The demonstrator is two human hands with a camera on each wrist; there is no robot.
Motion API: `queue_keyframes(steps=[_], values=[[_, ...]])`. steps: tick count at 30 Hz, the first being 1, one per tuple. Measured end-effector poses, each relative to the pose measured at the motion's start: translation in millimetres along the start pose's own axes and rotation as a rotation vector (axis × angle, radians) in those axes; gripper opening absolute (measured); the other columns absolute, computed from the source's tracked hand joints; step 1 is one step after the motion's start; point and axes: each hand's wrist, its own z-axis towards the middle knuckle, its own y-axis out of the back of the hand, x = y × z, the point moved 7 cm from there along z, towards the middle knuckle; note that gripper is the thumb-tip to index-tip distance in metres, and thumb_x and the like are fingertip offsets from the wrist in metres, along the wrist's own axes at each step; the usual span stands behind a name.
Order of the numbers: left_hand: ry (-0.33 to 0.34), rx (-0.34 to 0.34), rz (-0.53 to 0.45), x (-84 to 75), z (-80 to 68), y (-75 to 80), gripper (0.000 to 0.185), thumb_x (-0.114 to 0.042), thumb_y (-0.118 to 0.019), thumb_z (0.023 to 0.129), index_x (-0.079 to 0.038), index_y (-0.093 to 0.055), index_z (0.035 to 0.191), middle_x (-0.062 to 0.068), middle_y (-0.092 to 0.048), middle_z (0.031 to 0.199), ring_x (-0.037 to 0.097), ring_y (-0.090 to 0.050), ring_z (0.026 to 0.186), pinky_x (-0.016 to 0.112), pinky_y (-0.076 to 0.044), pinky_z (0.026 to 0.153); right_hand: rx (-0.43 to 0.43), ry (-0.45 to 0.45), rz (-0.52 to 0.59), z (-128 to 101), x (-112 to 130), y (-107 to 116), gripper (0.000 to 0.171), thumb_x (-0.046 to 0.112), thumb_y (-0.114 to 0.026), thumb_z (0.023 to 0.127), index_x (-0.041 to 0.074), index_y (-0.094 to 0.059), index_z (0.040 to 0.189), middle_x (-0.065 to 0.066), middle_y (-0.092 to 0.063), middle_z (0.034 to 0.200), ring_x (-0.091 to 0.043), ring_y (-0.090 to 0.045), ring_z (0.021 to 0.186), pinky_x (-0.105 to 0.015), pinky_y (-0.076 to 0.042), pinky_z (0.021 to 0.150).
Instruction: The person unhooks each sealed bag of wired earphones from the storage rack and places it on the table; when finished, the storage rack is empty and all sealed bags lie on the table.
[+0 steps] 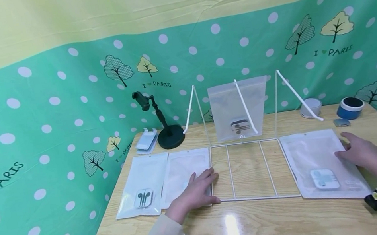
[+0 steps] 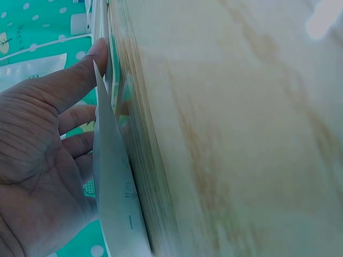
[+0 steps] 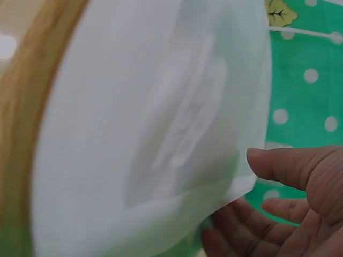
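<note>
A white wire rack (image 1: 250, 169) lies and stands at the table's middle, and a clear bag (image 1: 239, 106) with a small item inside hangs on its upright part. My left hand (image 1: 198, 190) rests flat, fingers straight, on an empty clear bag (image 1: 183, 172) just left of the rack. Beside that bag lies another bag (image 1: 142, 190) holding earphones. In the left wrist view my left hand (image 2: 43, 160) lies against the bag (image 2: 115, 193). My right hand (image 1: 357, 152) touches the right edge of a third bag (image 1: 319, 163) with a white earphone case. My right hand (image 3: 289, 209) shows an open palm at the bag's (image 3: 155, 134) corner.
A black phone stand (image 1: 166, 130) and a white holder (image 1: 146, 140) sit at the back left. A white tape roll (image 1: 311, 107), a blue roll (image 1: 350, 107) and a small metal piece (image 1: 341, 123) sit at the back right. Green dotted cloth (image 1: 48, 125) walls the table.
</note>
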Motion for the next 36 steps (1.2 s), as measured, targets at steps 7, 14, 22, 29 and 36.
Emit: queue_keyframes(steps=[7,14,22,29,36], values=[[-0.001,0.003,-0.001,0.2,-0.1,-0.5,0.083,-0.046,-0.078,0.079,-0.018,-0.042,0.149,0.004,-0.029,0.158,0.019,-0.021,0.147,0.055,-0.01,0.117,-0.158,0.166,-0.076,-13.6,43.2,9.7,0.085,0.025,-0.063,0.092,-0.01,-0.011,0.149,-0.047,-0.029,0.134,-0.064,-0.033,0.117,-0.074,-0.034,0.09],[-0.028,-0.008,-0.003,-2.1,-0.1,0.1,0.082,-0.043,-0.078,0.079,-0.015,-0.044,0.147,0.008,-0.03,0.157,0.023,-0.023,0.146,0.056,-0.011,0.117,-0.42,0.43,0.042,-37.8,115.2,18.6,0.05,0.019,-0.057,0.098,-0.004,-0.045,0.14,-0.036,-0.049,0.127,-0.055,-0.047,0.112,-0.068,-0.043,0.085],[-0.026,-0.01,-0.001,-1.8,0.0,-0.2,0.081,-0.043,-0.078,0.079,-0.014,-0.044,0.147,0.008,-0.03,0.157,0.023,-0.023,0.146,0.057,-0.011,0.116,-0.42,0.697,0.227,-60.5,188.7,16.0,0.046,0.018,-0.049,0.103,0.004,-0.039,0.146,-0.027,-0.056,0.128,-0.047,-0.058,0.109,-0.059,-0.049,0.087],[-0.016,-0.01,0.001,-1.3,-0.2,-1.0,0.081,-0.044,-0.078,0.079,-0.015,-0.045,0.147,0.007,-0.031,0.157,0.022,-0.023,0.146,0.056,-0.012,0.117,-0.301,0.754,0.388,-50.0,226.9,10.7,0.062,0.024,-0.05,0.103,0.01,-0.02,0.155,-0.028,-0.042,0.142,-0.048,-0.047,0.124,-0.063,-0.04,0.098],[-0.022,-0.015,0.005,-1.9,-0.9,-0.1,0.081,-0.044,-0.079,0.079,-0.014,-0.046,0.146,0.008,-0.032,0.157,0.023,-0.024,0.145,0.057,-0.013,0.116,-0.252,0.72,0.502,-33.7,245.0,8.7,0.067,0.019,-0.049,0.103,0.015,-0.011,0.157,-0.029,-0.031,0.15,-0.049,-0.039,0.131,-0.063,-0.034,0.104]])
